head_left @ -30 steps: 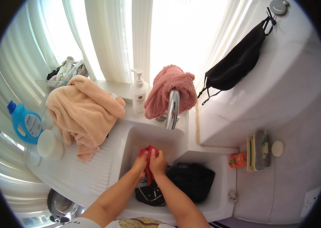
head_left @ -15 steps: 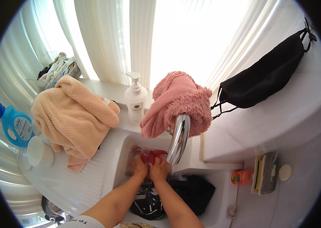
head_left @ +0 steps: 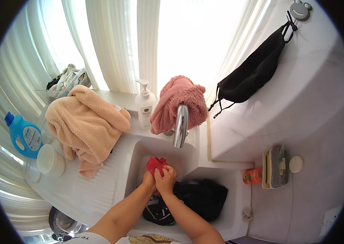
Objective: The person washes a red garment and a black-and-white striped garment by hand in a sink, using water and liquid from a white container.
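A small red cloth (head_left: 155, 163) is bunched up between my two hands over the white sink (head_left: 128, 171). My left hand (head_left: 149, 181) closes around its lower left side. From the right, my right hand (head_left: 165, 180) presses it with bent fingers. Part of the cloth is hidden in the grip. Below and to the right of my hands, dark wet clothes (head_left: 202, 199) lie in the basin, some with white marks. The chrome faucet (head_left: 181, 127) hangs above and beyond my hands, with a fluffy pink towel (head_left: 180, 97) draped over its base.
Left of the basin, a peach towel (head_left: 86, 126) lies on the ribbed washboard area, near a white tub (head_left: 51, 160) and a blue detergent bottle (head_left: 25, 136). A white pump bottle (head_left: 144, 105) stands behind. On the right are an orange bottle (head_left: 252, 176) and a sponge holder (head_left: 275, 168).
The red cloth, low in splashing water before, is now raised and squeezed more compactly between both hands. The whole view has shifted a little.
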{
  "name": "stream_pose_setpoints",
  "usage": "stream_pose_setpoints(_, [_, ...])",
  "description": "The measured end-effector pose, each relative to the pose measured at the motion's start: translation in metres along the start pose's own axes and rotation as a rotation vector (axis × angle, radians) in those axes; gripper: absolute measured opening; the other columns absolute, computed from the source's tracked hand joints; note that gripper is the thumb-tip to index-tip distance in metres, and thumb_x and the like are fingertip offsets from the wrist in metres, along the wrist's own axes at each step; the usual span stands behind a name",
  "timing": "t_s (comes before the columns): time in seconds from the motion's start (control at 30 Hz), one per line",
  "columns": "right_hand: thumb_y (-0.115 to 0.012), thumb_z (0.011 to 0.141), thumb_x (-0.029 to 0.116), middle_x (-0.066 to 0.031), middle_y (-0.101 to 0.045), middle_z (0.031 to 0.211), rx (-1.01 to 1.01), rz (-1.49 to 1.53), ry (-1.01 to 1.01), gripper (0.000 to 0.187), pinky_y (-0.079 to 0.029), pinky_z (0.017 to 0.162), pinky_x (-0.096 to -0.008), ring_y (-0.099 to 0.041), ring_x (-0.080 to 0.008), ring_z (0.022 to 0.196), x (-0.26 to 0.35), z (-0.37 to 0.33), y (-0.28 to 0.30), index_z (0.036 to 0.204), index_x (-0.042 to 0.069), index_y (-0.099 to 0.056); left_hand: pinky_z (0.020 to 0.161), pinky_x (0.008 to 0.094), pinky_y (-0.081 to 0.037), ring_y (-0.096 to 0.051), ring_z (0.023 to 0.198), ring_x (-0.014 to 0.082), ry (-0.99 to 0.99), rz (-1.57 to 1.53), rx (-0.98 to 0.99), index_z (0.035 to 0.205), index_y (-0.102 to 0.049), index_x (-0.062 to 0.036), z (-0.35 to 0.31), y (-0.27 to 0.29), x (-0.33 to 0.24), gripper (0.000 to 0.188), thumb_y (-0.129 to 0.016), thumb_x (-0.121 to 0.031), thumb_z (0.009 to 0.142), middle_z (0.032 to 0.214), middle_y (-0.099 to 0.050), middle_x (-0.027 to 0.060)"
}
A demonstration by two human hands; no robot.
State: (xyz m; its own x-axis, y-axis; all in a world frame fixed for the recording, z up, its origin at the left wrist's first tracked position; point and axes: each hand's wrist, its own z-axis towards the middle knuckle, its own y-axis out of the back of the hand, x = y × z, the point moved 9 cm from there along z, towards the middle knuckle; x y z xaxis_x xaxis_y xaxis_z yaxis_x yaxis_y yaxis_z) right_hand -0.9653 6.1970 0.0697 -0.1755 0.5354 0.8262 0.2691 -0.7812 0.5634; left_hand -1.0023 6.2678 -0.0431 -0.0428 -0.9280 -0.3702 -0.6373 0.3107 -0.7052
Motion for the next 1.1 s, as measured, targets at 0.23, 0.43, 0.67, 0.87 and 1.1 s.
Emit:
stream_pose_setpoints(0.23, [-0.063, 0.079, 0.032, -0.0168, -0.060, 0.090, -0.247, 0.026, 0.089, 0.032, -0.045, 0.080, -0.0410, -0.057, -0.0340, 0.087, 0.010, -0.039, 0.000, 0.082, 0.000, -0.065, 0.079, 0.0367, -0.051, -0.062, 0.082, 0.0241, -0.003, 0.117, -0.125, 0.108, -0.058, -0.0041, -0.034, -0.006, -0.025, 0.043, -0.045, -0.043, 0.094, 0.095, -0.064, 0.0101])
stream_pose_setpoints(0.43, [-0.059, 0.084, 0.028, -0.0238, -0.059, 0.089, -0.283, 0.118, -0.065, 0.028, -0.045, 0.080, -0.0457, -0.056, -0.0401, 0.082, -0.030, 0.002, -0.001, 0.085, 0.000, -0.063, 0.073, 0.0346, -0.050, -0.061, 0.079, 0.0221, -0.096, 0.266, -0.252, 0.099, -0.060, -0.0023, -0.042, -0.024, -0.044, 0.036, -0.054, -0.037, 0.091, 0.091, -0.064, 0.0101])
stream_pose_setpoints(0.67, [-0.063, 0.083, 0.035, -0.0261, -0.048, 0.121, -0.266, -0.445, 0.017, 0.034, -0.038, 0.093, -0.0509, -0.046, -0.0451, 0.111, -0.059, 0.032, 0.010, 0.094, 0.002, -0.059, 0.087, 0.0445, -0.043, -0.052, 0.101, 0.0356, -0.779, 1.424, -0.622, 0.121, -0.049, -0.0041, -0.045, -0.036, -0.094, 0.050, -0.066, -0.029, 0.081, 0.112, -0.052, 0.0231])
stream_pose_setpoints(0.87, [-0.062, 0.080, 0.037, -0.0207, -0.041, 0.129, -0.101, -0.576, -0.123, 0.037, -0.034, 0.093, -0.0576, -0.037, -0.0400, 0.121, -0.070, 0.045, -0.031, 0.099, 0.006, -0.055, 0.097, 0.0522, -0.034, -0.037, 0.118, 0.0455, -0.642, 1.624, -0.489, 0.130, -0.046, -0.0159, 0.029, 0.019, -0.045, 0.057, -0.067, -0.026, 0.078, 0.130, -0.036, 0.0288])
stream_pose_setpoints(1.1, [-0.060, 0.085, 0.037, -0.0225, -0.054, 0.110, 0.060, -0.234, -0.127, 0.036, -0.039, 0.088, -0.0472, -0.048, -0.0391, 0.110, -0.152, 0.085, -0.056, 0.099, 0.004, -0.060, 0.074, 0.0420, -0.051, -0.061, 0.092, 0.0294, -0.425, 1.019, -0.488, 0.117, -0.045, -0.0013, 0.019, -0.012, -0.074, 0.039, -0.057, -0.026, 0.090, 0.108, -0.059, 0.0179])
